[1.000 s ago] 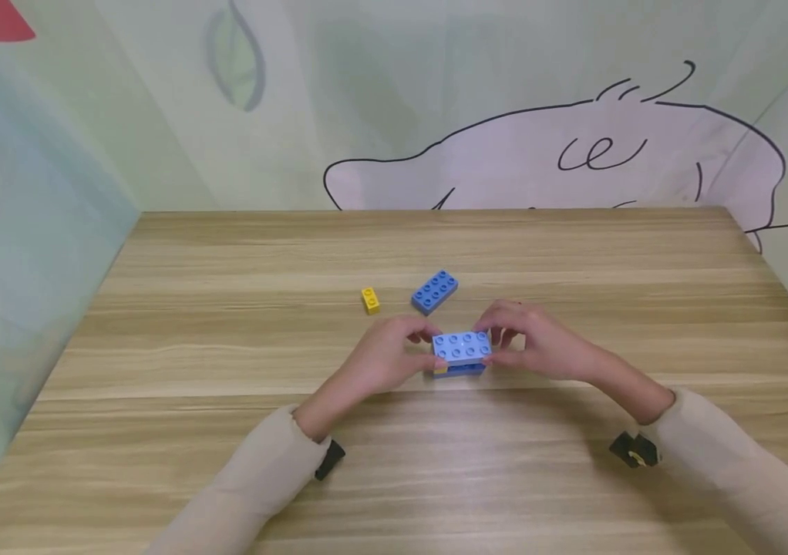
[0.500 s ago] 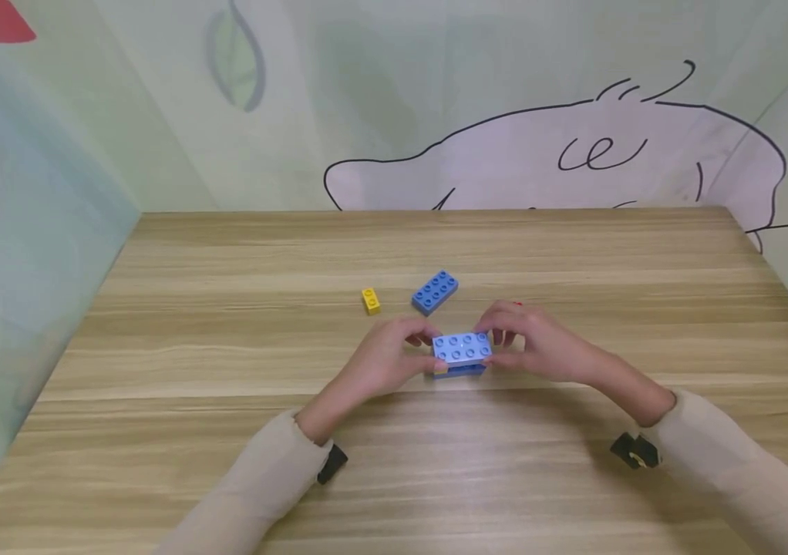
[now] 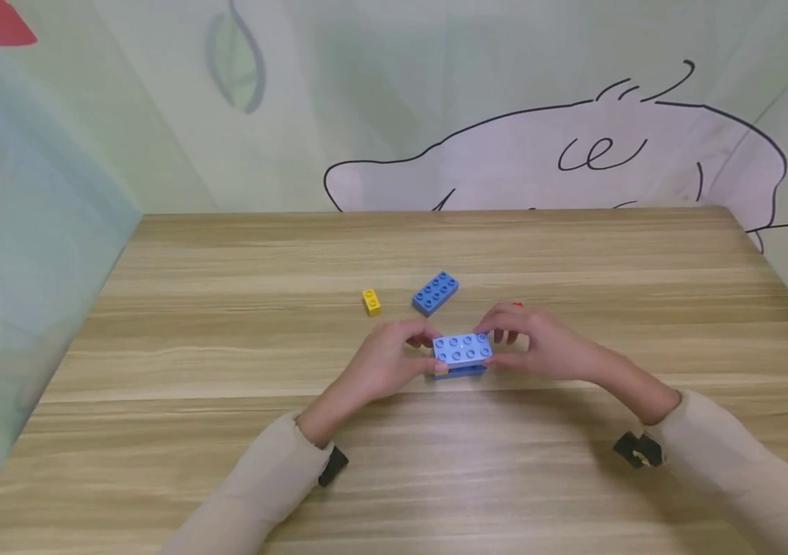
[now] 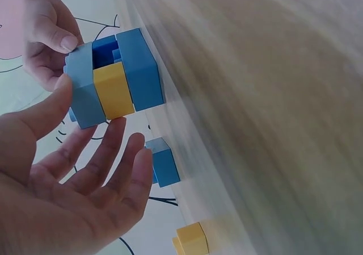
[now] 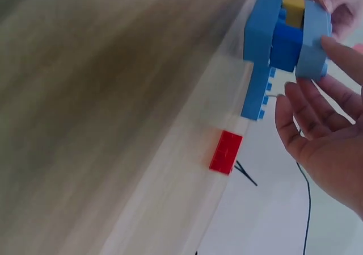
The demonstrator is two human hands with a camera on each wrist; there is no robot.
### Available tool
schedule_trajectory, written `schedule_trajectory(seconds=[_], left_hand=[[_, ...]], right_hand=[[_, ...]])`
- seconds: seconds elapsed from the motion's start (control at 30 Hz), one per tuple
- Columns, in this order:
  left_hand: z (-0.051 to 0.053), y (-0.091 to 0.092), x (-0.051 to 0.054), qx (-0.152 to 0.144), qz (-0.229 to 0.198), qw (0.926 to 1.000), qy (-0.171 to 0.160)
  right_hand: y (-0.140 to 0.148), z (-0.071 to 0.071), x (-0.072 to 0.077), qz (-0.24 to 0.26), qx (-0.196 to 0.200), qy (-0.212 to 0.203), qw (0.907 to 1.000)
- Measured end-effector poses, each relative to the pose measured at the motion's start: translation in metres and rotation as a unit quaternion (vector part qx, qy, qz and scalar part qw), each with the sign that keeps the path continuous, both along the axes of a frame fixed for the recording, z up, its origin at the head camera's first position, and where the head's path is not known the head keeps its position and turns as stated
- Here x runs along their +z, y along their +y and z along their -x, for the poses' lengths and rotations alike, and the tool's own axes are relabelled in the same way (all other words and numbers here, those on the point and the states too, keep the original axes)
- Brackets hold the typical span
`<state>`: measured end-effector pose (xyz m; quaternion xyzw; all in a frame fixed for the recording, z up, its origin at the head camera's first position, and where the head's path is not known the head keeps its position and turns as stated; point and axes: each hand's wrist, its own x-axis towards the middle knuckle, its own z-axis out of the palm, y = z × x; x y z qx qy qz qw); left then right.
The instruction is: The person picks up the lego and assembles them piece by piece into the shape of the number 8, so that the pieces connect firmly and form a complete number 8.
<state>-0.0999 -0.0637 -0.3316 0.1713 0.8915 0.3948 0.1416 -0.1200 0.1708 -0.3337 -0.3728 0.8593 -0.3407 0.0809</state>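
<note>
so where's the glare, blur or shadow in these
Head view: pale glare on the table, soft shadow beside the right forearm; left wrist view: table grain smeared, stacked blocks crisper; right wrist view: table blurry with a dark band across it, red block fairly clear.

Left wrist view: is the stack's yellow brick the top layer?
No, the yellow brick sits between the light blue brick above and the darker blue brick below.

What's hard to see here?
Head view: most of the red brick, behind the right hand.
Head view: most of the held yellow brick, under the light blue brick and left hand.
Head view: sleeves, cut off by edges.
Right wrist view: one end of the loose blue brick, behind the bottom blue brick.
</note>
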Motion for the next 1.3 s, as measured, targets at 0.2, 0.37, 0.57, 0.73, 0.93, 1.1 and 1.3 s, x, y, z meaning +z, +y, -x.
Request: schedule_trajectory(seconds=[0.2, 0.37, 0.57, 0.73, 0.93, 1.1, 1.3], left_hand=[[-0.001, 0.001, 0.001, 0.002, 0.004, 1.0, -0.002], [-0.002, 0.001, 0.001, 0.007, 0.007, 1.0, -0.002], [-0.002, 0.001, 0.001, 0.008, 0.007, 0.9999, -0.003], [-0.001, 0.001, 0.0, 0.007, 0.008, 0.9999, -0.005], [-0.001, 0.0, 0.001, 0.005, 0.008, 0.9999, -0.005], [-0.001, 0.0, 0.001, 0.003, 0.007, 1.0, -0.006], [-0.001, 0.0, 0.0, 0.004, 0.006, 0.9999, -0.007]], right_hand=[[0.015, 0.013, 0.002, 0.021, -0.03, -0.031, 0.9988], [0.026, 0.023, 0.003, -0.007, -0.094, -0.025, 0.9953], [0.032, 0.029, -0.003, -0.03, -0.118, -0.03, 0.9921], [0.032, 0.034, -0.01, -0.058, -0.15, -0.036, 0.9864], [0.029, 0.039, -0.019, -0.079, -0.181, -0.053, 0.9788], [0.026, 0.041, -0.022, -0.08, -0.183, -0.06, 0.9781], [0.026, 0.04, -0.021, -0.084, -0.17, -0.07, 0.9793]])
